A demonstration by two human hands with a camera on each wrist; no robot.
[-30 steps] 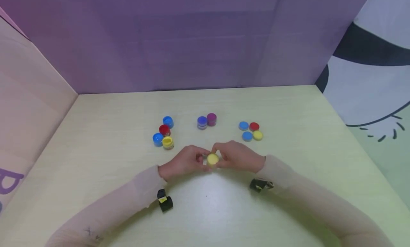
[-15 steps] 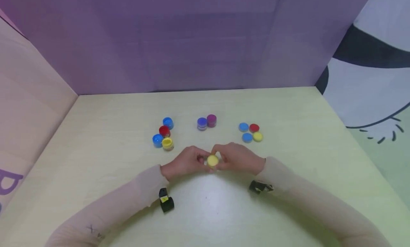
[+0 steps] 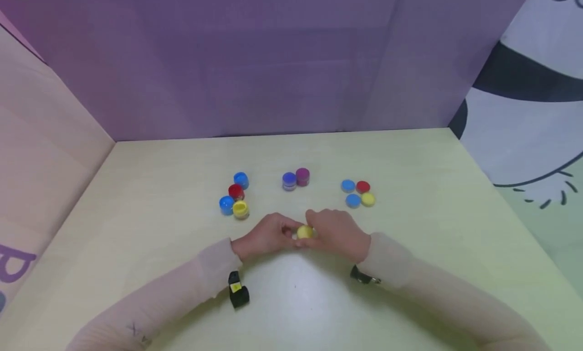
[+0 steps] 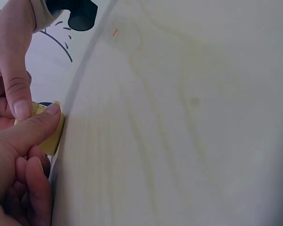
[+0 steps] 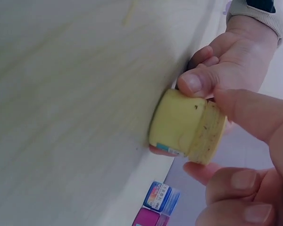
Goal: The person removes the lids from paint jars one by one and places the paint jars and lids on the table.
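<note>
A small yellow jar [image 3: 304,232] stands at the middle of the table between both hands. My left hand [image 3: 267,234] grips its body [image 5: 177,117] from the left. From the right, my right hand [image 3: 339,234] pinches the yellow lid [image 5: 208,132] between thumb and fingers. The lid sits on the jar's top, with dark specks along its side. In the left wrist view, thumbs cover much of the jar [image 4: 55,136]. A strip of blue-and-white label shows low on the body in the right wrist view.
Beyond my left hand, blue [image 3: 226,205], red [image 3: 236,191] and yellow [image 3: 240,210] lidless jars cluster. Blue-violet [image 3: 289,181] and magenta [image 3: 302,177] lidded jars stand at centre back. Loose blue [image 3: 352,201], red [image 3: 363,187] and yellow [image 3: 368,199] lids lie right. A purple panel [image 3: 291,78] bounds the back.
My right hand has turned about the lid, its fingers reaching further over it, and its wrist has shifted. My left hand keeps its grip on the jar. The head view has tilted slightly.
</note>
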